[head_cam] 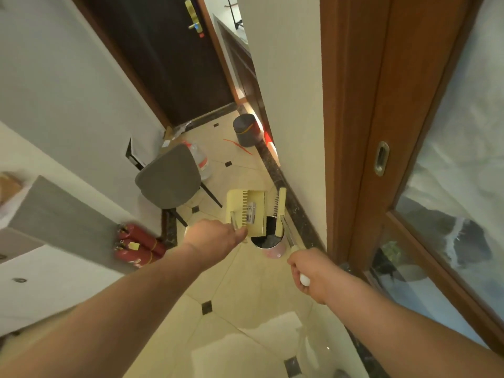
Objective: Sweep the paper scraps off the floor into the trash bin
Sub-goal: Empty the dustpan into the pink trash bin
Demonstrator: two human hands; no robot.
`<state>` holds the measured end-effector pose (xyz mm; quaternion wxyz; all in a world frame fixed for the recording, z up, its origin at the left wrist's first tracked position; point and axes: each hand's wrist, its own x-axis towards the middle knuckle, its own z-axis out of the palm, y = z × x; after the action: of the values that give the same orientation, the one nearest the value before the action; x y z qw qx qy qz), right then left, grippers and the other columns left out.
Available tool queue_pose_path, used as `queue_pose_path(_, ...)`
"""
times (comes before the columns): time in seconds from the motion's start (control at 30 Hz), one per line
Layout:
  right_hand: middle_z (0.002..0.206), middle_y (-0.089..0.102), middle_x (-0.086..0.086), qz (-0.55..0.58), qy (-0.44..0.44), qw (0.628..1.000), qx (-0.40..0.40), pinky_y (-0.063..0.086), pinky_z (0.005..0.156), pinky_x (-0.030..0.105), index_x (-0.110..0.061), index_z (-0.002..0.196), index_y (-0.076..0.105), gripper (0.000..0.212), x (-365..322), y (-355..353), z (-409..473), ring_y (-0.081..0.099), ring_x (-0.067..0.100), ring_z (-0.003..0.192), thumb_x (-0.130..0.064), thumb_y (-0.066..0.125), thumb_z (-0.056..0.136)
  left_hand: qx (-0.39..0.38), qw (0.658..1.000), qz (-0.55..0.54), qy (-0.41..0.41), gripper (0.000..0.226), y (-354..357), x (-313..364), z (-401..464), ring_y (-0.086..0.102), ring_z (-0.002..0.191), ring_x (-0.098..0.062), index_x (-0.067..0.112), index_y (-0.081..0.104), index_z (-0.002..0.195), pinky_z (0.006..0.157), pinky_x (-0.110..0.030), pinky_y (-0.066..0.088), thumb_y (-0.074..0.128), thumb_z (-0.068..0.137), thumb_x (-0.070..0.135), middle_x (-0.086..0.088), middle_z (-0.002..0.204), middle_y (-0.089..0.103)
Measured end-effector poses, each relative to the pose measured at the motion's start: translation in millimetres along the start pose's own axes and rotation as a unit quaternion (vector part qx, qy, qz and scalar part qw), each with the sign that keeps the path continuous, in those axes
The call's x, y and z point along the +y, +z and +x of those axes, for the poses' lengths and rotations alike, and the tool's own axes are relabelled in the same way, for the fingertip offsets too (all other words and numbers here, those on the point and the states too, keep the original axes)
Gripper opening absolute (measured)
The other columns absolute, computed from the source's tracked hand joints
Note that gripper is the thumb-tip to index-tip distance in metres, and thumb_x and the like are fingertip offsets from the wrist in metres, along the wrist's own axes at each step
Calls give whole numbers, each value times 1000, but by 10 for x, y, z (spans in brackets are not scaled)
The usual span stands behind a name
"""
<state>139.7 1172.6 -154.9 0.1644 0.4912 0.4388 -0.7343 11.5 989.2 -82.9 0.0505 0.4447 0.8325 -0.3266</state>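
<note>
The left hand (218,236) grips the metal handle of the pale yellow dustpan (245,211), fingers curled round it, and holds the pan tipped over the open mouth of the small round trash bin (268,241) by the wall. The right hand (308,271) closes round the broom handle, with the yellow broom head (281,211) raised just beside the pan above the bin. This looks like the emptying stage, nearly done; some paper seems to cling near the pan's comb, though blur makes that uncertain, and no scraps show on the near floor tiles (245,296).
</note>
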Motion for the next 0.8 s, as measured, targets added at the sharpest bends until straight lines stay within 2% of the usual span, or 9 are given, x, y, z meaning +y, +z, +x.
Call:
queue_pose_path(0.07, 97, 57, 10, -34, -20, 999, -4, 49, 55, 23, -18, 120, 59, 30, 48, 40, -66, 52, 15, 72, -4, 55, 94, -12, 999, -19, -27, 73, 34, 67, -190, 56, 59, -18, 25, 24, 144, 54, -38, 59, 73, 90, 19, -6, 84, 54)
queue_pose_path(0.17, 93, 56, 8, -108, -57, 992, -17, 46, 51, 22, -20, 133, 55, 43, 209, 141, -111, 50, 16, 72, -4, 48, 93, -21, 997, -40, -65, 69, 90, 192, -459, 54, 59, -18, 24, 29, 144, 53, -37, 58, 72, 91, 18, -5, 82, 53)
queue_pose_path(0.23, 93, 55, 8, -145, -73, 986, -31, 45, 50, 23, -15, 122, 57, 34, 328, 198, -165, 49, 17, 72, -2, 44, 94, -20, 993, -58, -104, 59, 169, 283, -620, 55, 61, -19, 24, 32, 141, 53, -39, 57, 67, 94, 19, -3, 81, 52)
queue_pose_path(0.33, 90, 56, 10, -203, -88, 974, -44, 41, 53, 25, -11, 101, 57, 21, 530, 258, -283, 48, 18, 61, -1, 41, 92, -13, 975, -113, -189, 42, 339, 426, -984, 57, 65, -23, 27, 36, 137, 57, -39, 58, 57, 101, 29, -1, 83, 55)
queue_pose_path(0.5, 84, 53, 12, -268, -85, 956, -83, 38, 46, 18, -6, 103, 59, 23, 938, 366, -572, 46, 17, 56, 0, 43, 88, -15, 944, -183, -275, 29, 662, 658, -1863, 63, 72, -25, 28, 45, 131, 57, -36, 54, 47, 105, 42, 1, 85, 59)
queue_pose_path(0.63, 80, 52, 12, -361, -109, 920, -110, 37, 53, 23, -9, 101, 57, 19, 1423, 540, -897, 45, 15, 51, -1, 44, 90, -44, 886, -261, -382, 25, 922, 995, -2795, 60, 71, -26, 28, 49, 124, 55, -35, 47, 47, 104, 43, 4, 77, 52)
queue_pose_path(0.7, 79, 53, 11, -402, -106, 901, -123, 39, 51, 22, -9, 102, 57, 18, 1741, 605, -1011, 46, 14, 50, -1, 45, 90, -63, 854, -297, -422, 24, 1076, 1243, -3225, 65, 79, -27, 28, 51, 122, 57, -35, 45, 48, 104, 43, 2, 84, 59)
queue_pose_path(0.8, 79, 56, 10, -465, -98, 868, -145, 42, 45, 19, -10, 108, 59, 21, 2565, 774, -1279, 48, 14, 54, -3, 48, 91, -85, 796, -354, -484, 26, 1400, 1871, -4195, 67, 89, -28, 27, 51, 124, 61, -35, 47, 47, 104, 43, -2, 98, 67)
